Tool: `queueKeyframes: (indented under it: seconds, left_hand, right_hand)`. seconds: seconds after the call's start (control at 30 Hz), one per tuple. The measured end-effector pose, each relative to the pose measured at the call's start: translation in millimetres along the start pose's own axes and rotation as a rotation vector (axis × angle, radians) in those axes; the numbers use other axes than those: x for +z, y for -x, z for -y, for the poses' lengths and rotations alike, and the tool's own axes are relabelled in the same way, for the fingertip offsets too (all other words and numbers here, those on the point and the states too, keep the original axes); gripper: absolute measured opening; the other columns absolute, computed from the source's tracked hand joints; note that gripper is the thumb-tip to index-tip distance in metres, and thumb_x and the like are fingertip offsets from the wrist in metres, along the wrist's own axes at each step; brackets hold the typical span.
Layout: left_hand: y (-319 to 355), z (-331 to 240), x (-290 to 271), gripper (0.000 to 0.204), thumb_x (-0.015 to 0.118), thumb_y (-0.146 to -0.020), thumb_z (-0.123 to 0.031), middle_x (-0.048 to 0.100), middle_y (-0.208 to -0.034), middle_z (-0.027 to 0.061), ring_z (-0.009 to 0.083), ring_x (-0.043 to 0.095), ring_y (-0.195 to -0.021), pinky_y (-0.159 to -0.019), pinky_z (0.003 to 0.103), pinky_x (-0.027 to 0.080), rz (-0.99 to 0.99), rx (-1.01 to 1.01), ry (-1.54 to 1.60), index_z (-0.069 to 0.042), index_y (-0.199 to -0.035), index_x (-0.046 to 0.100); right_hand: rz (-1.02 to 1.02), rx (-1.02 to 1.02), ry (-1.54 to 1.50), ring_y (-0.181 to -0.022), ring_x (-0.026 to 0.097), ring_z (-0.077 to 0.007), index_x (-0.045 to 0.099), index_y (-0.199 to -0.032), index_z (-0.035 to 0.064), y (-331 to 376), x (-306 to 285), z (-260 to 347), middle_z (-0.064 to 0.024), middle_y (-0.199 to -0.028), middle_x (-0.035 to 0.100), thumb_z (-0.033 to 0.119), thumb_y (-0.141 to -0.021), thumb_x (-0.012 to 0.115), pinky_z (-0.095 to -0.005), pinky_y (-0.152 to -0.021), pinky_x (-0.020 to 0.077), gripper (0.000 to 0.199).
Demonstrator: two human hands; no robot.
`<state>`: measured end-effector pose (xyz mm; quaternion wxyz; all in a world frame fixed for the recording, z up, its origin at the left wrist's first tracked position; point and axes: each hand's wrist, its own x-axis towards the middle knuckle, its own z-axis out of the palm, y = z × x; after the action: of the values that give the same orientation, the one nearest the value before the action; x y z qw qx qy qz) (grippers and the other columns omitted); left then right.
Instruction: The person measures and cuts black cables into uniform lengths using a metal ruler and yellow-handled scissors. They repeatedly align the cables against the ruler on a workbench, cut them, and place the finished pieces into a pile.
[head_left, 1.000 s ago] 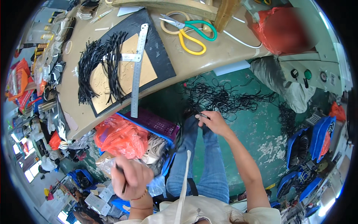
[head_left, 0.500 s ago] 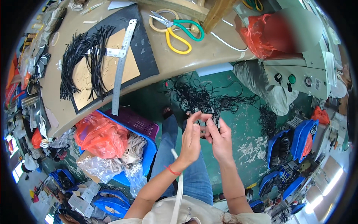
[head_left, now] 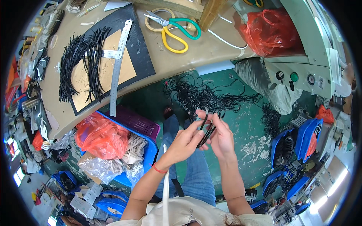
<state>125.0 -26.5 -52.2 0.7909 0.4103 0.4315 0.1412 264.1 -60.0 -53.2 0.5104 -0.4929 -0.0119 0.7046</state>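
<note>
Above a green floor strewn with tangled cord, the left hand and right hand both pinch a small bundle of black cords: seemingly light, limp, best gripped mid-length.

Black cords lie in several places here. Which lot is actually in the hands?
The short bundle of black cords, pinched between left hand and right hand over the lap. The combed bunch lies on the workbench, the tangled heap on the floor.

bench: scissors, ruler, cords
</note>
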Motion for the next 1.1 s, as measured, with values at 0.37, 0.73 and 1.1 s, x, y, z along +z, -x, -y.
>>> queueKeyframes:
  seconds: [0.37,0.73,1.1]
  left_hand:
    - [-3.8,4.0,-8.5,0.024,0.047,-0.093,-0.018,0.065,-0.075,0.0104,0.0158,0.065,-0.068,-0.06,0.027,0.05,0.034,0.165,-0.312,0.002,-0.095,0.06]
    - [2.9,4.3,-11.9,0.027,0.045,-0.095,-0.019,0.063,-0.067,0.0066,0.0135,0.062,-0.062,-0.058,0.026,0.05,0.096,0.069,-0.226,0.002,-0.091,0.061]
    - [1.1,23.1,-2.4,0.032,0.04,-0.097,-0.023,0.062,-0.073,0.007,0.0131,0.061,-0.069,-0.062,0.025,0.048,-0.062,0.06,-0.069,0.002,-0.087,0.058]
  right_hand:
    - [0.017,0.055,0.198,-0.063,0.049,-0.003,0.06,-0.112,0.0017,-3.2,8.7,0.5,0.0008,-0.077,0.062,0.042,-0.098,0.031,-0.0192,-0.051,0.0379,0.052]
    - [-0.054,0.023,0.238,-0.094,0.054,-0.0162,0.053,-0.12,-0.0003,-15.8,12.9,-6.2,-0.012,-0.115,0.059,0.05,-0.096,0.023,-0.0319,-0.086,0.0445,0.063]
    - [-0.012,0.157,0.287,-0.067,0.055,-0.0066,0.051,-0.123,0.0014,-6.5,15.3,-10.1,-0.0099,-0.112,0.06,0.049,-0.097,0.022,-0.0181,-0.047,0.0423,0.062]
